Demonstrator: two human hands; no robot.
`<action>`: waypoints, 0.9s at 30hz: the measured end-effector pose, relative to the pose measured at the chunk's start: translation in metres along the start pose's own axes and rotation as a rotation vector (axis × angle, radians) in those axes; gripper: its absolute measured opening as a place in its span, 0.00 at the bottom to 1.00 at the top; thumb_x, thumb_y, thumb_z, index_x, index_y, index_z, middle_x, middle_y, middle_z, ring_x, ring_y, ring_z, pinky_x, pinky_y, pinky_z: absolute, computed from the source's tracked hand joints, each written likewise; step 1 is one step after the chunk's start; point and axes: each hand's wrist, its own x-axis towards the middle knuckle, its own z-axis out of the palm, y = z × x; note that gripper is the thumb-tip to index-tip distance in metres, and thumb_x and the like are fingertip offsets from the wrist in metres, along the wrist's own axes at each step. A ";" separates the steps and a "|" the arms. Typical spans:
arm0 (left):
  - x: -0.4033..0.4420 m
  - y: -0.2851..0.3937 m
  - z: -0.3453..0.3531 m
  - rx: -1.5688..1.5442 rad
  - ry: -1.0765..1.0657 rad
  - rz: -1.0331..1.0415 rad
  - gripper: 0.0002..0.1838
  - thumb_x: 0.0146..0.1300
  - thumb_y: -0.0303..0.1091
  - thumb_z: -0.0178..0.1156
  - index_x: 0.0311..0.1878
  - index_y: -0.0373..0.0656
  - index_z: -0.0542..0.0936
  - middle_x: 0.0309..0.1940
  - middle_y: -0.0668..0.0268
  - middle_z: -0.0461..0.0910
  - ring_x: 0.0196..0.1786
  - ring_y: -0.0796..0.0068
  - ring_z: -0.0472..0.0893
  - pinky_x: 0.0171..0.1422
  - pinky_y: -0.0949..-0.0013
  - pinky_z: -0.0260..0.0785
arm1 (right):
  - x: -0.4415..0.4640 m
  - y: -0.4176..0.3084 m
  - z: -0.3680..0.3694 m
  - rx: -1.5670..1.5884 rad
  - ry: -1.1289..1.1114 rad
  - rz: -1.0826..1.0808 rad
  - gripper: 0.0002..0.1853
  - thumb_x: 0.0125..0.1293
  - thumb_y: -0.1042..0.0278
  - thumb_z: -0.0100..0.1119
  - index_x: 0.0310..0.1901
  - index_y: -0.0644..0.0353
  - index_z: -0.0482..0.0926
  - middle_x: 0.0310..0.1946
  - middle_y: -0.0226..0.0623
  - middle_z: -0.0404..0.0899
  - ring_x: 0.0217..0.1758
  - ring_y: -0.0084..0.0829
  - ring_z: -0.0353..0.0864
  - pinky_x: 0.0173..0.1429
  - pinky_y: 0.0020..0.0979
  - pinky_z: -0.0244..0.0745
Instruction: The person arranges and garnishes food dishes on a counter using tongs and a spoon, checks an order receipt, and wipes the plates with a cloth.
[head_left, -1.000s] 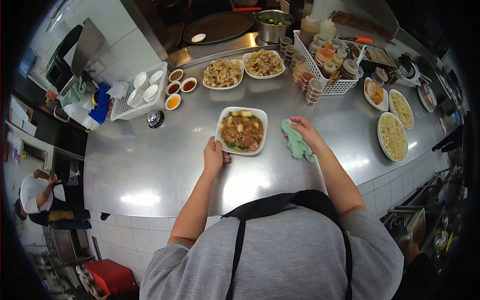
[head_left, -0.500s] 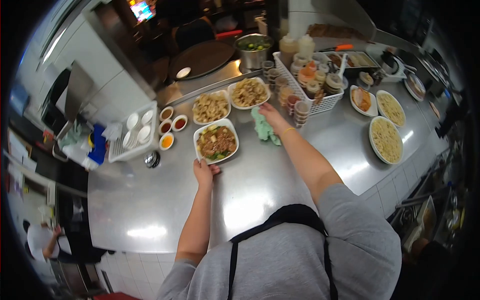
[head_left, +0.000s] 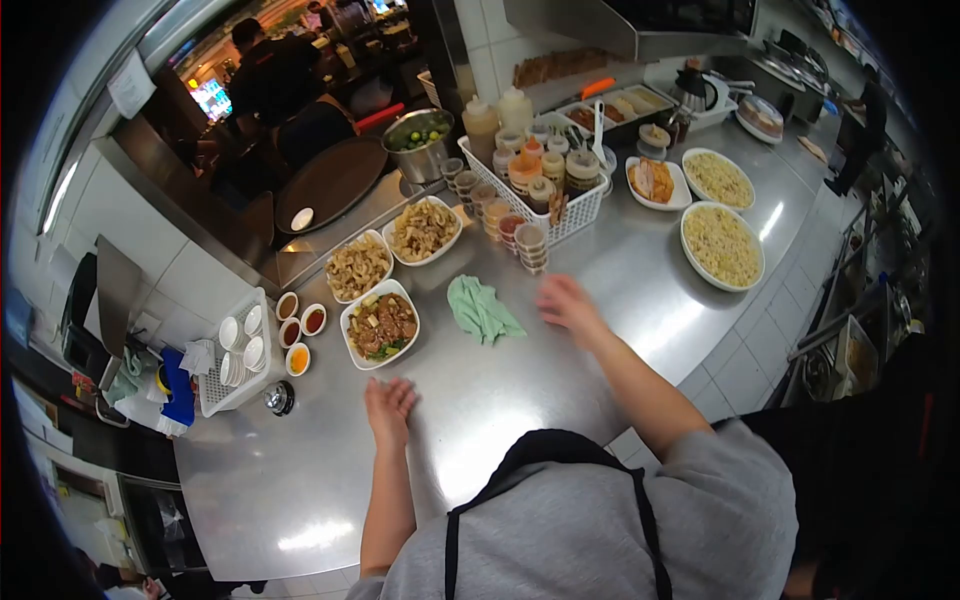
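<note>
My left hand [head_left: 389, 409] hovers over the steel counter just below a white bowl of saucy meat and greens [head_left: 381, 328]; its fingers are spread and hold nothing. To the right, my right hand [head_left: 570, 305], slightly blurred, is off the counter with fingers loosely stretched and nothing visible in them. A crumpled green cloth [head_left: 483, 308] lies between that hand and the bowl, touched by neither hand. Behind the bowl stand two white dishes of pale brown fried food, one on the left [head_left: 358, 267] and one on the right [head_left: 425, 231].
Sauce cups [head_left: 314, 319] and a white basket of small dishes [head_left: 262, 378] stand left, beside a call bell [head_left: 279, 398]. A basket of sauce bottles [head_left: 572, 222] sits at the back. Farther right are two fried rice plates [head_left: 721, 246] and sliced meat [head_left: 655, 184].
My left hand has let go of the bowl and drawn back. My right hand has left the green cloth on the counter and moved away to its right. The camera view has turned rightward.
</note>
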 end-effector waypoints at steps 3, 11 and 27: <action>-0.052 -0.012 0.010 0.254 -0.033 0.010 0.26 0.64 0.42 0.49 0.61 0.44 0.54 0.40 0.62 0.72 0.37 0.71 0.77 0.35 0.71 0.73 | -0.004 0.018 -0.127 0.453 0.375 -0.040 0.23 0.64 0.50 0.46 0.57 0.48 0.58 0.47 0.42 0.69 0.44 0.35 0.74 0.40 0.33 0.76; -0.076 -0.040 0.013 0.376 -0.169 0.086 0.20 0.64 0.31 0.49 0.58 0.41 0.62 0.37 0.66 0.71 0.34 0.77 0.76 0.36 0.77 0.70 | -0.001 -0.016 -0.265 0.497 0.680 -0.214 0.27 0.66 0.50 0.37 0.59 0.63 0.56 0.53 0.50 0.65 0.52 0.44 0.73 0.56 0.43 0.69; -0.149 -0.027 -0.009 0.681 -0.470 -0.146 0.18 0.62 0.38 0.55 0.51 0.38 0.69 0.26 0.71 0.72 0.26 0.84 0.74 0.31 0.80 0.69 | -0.139 0.011 -0.184 0.142 0.188 0.346 0.17 0.63 0.60 0.37 0.44 0.64 0.68 0.32 0.43 0.77 0.32 0.34 0.80 0.31 0.33 0.78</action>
